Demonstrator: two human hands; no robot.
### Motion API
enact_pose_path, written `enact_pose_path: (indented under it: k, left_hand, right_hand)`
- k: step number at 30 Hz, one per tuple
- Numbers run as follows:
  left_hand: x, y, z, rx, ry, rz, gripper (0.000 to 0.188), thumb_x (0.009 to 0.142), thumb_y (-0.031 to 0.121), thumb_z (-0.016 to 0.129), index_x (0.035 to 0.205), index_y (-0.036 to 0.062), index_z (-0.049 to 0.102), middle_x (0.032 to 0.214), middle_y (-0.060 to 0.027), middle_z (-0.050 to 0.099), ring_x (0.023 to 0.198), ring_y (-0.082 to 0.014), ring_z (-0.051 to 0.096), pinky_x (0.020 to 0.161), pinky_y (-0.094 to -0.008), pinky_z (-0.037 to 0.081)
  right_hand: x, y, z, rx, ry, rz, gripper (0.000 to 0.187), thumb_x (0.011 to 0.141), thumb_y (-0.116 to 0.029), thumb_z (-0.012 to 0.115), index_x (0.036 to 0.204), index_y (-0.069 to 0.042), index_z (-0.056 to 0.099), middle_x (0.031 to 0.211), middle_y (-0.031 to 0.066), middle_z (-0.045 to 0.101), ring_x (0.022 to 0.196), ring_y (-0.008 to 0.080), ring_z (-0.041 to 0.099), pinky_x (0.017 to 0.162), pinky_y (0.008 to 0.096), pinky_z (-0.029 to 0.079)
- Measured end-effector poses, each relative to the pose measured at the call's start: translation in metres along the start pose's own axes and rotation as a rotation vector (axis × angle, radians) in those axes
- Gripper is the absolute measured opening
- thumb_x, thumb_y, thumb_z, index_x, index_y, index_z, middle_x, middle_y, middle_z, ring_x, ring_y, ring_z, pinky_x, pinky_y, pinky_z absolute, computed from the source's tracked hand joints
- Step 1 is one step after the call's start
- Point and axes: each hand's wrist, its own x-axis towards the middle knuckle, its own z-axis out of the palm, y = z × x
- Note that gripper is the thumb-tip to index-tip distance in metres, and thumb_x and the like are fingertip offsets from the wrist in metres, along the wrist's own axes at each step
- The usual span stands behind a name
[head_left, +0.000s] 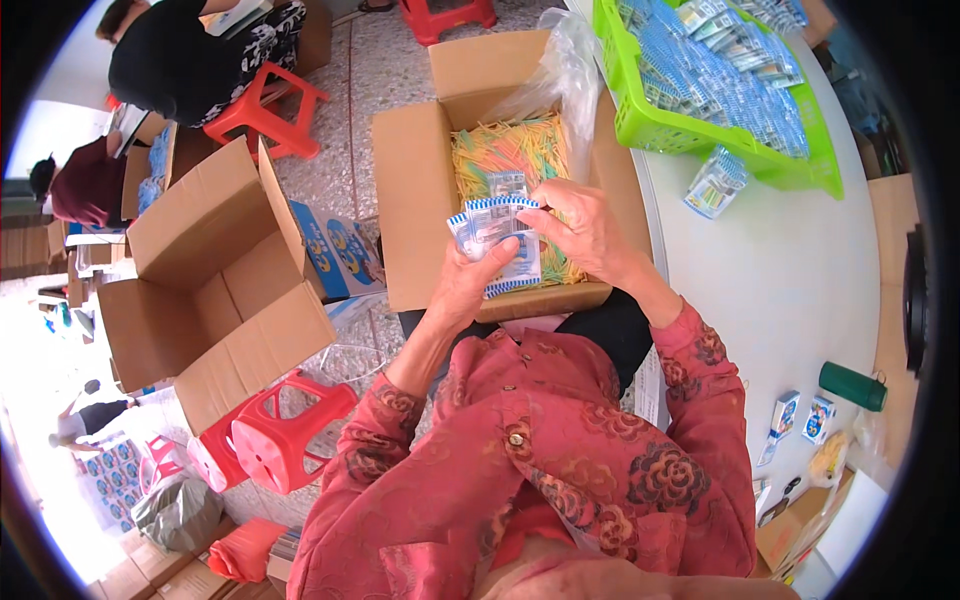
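My left hand (462, 287) is closed round a small fan of clear plastic packets (492, 224) with blue-and-white striped edges, its thumb lying across their front. My right hand (588, 232) pinches the upper right edge of the packets between thumb and fingers. Both hands are over an open cardboard box (412, 190) at my lap. Inside it lie many thin yellow, green and orange plastic sticks (500, 145), and a clear plastic liner (575, 85) spills over its far right side. What the packets contain is too small to tell.
To the right, a white table (740, 300) carries a green basket (625, 110) heaped with similar packets, one loose packet (716, 183) and a green bottle (852, 386). An open cardboard box (215, 290) and red stools (275, 435) stand left. Other people sit at the far left.
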Motion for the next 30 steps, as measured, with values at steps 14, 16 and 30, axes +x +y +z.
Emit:
enact_pose_path:
  k: [14,16,30]
  left_hand:
    - [-0.001,0.006,-0.007,0.076,-0.014,0.128,0.026,0.079,0.007,0.064,0.103,0.0009,0.058,0.092,-0.0039,0.062,0.082,-0.0100,0.058,0.073,-0.0256,0.049]
    - [-0.001,0.004,-0.008,0.147,0.013,0.159,0.025,0.078,0.006,0.064,0.101,0.0003,0.059,0.092,-0.0048,0.063,0.080,-0.0102,0.059,0.071,-0.0248,0.050]
    - [-0.003,0.011,-0.007,0.158,0.024,0.156,0.023,0.075,0.004,0.067,0.097,0.0025,0.058,0.086,0.0002,0.060,0.078,-0.0069,0.055,0.069,-0.0232,0.046]
  right_hand:
    - [0.006,-0.009,-0.004,0.145,-0.172,0.091,0.015,0.079,-0.014,0.062,0.085,-0.002,0.056,0.066,0.0101,0.053,0.059,0.0140,0.051,0.055,0.0295,0.041]
    - [0.007,-0.007,-0.002,0.108,-0.164,0.066,0.016,0.078,-0.014,0.063,0.085,-0.001,0.056,0.066,0.0113,0.053,0.058,0.0167,0.051,0.055,0.0301,0.041]
    - [0.010,-0.005,-0.005,0.107,-0.187,-0.112,0.014,0.077,-0.008,0.062,0.088,-0.002,0.055,0.076,0.0125,0.057,0.068,0.0262,0.056,0.062,0.0323,0.044]
